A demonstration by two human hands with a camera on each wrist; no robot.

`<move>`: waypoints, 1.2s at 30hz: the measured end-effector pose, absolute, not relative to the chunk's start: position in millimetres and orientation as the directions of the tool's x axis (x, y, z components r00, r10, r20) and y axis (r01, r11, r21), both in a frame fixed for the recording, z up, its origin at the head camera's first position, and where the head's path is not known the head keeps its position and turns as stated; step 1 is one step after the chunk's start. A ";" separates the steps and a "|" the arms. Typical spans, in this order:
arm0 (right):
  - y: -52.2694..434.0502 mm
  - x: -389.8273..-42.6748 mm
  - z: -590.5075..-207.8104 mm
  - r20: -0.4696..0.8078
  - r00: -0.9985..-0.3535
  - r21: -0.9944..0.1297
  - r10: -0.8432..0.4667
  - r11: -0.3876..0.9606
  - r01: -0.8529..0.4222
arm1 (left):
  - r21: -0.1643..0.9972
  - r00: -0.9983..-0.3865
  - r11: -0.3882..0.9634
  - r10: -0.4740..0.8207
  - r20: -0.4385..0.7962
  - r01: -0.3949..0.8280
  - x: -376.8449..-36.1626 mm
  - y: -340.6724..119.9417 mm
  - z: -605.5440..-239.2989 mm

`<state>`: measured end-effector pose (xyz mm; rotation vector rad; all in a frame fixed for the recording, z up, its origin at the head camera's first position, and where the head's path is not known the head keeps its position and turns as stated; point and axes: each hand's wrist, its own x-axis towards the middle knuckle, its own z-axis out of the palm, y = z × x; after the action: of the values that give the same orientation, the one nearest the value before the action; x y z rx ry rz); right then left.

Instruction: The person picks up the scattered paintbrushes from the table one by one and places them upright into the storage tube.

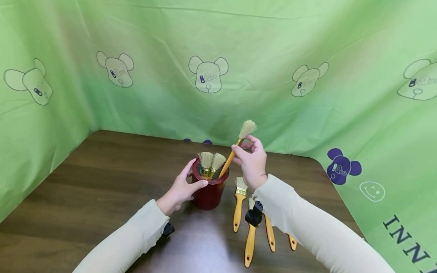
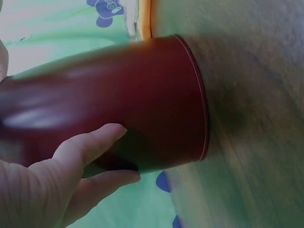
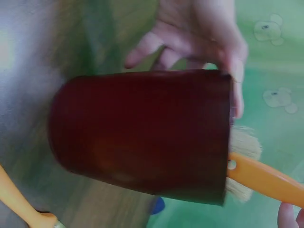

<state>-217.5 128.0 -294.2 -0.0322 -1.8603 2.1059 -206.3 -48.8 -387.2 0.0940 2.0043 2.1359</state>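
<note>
**Brush handle at the mouth of the red cup**

The paintbrush (image 1: 235,148) with the orange handle leans bristles-up, its handle end at or just inside the rim of the dark red cup (image 1: 209,191), which stands upright on the brown wooden surface (image 1: 85,189). Two more brushes (image 1: 209,163) already stand in the cup, bristles up. The right hand (image 1: 252,161) pinches the brush high on the handle, just below the bristles, thumb and fingers (image 1: 239,153) curled round it. The left hand (image 1: 181,187) holds the cup from its left side, thumb across the near wall and fingers wrapped behind; the left wrist view shows the fingers (image 2: 95,142) lying on the cup's wall.

To do this well, I judge the handle should go down steeply and clear of the two standing brushes, with the cup kept steady so it does not tip or slide.

Both forearms, in pale sleeves, come in from the near edge, the right wrist raised above the cup, the left low on the surface. Four more orange-handled brushes (image 1: 239,204) lie flat just right of the cup, partly under the right forearm. A green cloth (image 1: 273,57) printed with bear heads surrounds the surface
</note>
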 end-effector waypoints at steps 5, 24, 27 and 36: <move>123.5 -216.3 -305.0 0.195 -0.951 -0.973 0.239 -0.076 -0.218 | 0.991 -0.977 -0.065 0.186 -0.101 -0.115 -202.0 -48.4 -386.0; 118.9 -215.1 -325.3 0.252 -0.940 -0.964 0.231 -0.025 -0.265 | 0.991 -0.977 -0.061 0.187 -0.106 -0.119 -203.8 -49.3 -380.7; 120.5 -214.2 -329.3 0.276 -0.926 -0.960 0.256 0.018 -0.281 | 0.992 -0.976 -0.061 0.195 -0.100 -0.114 -203.3 -48.2 -382.4; 125.1 -211.2 -339.8 0.291 -0.920 -0.956 0.261 0.106 -0.272 | 0.989 -0.974 -0.092 0.207 -0.095 -0.116 -202.0 -48.5 -384.8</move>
<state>-211.2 125.1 -339.8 0.0101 -2.0032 1.8695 -202.0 -48.5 -384.8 0.0999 1.9543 2.1703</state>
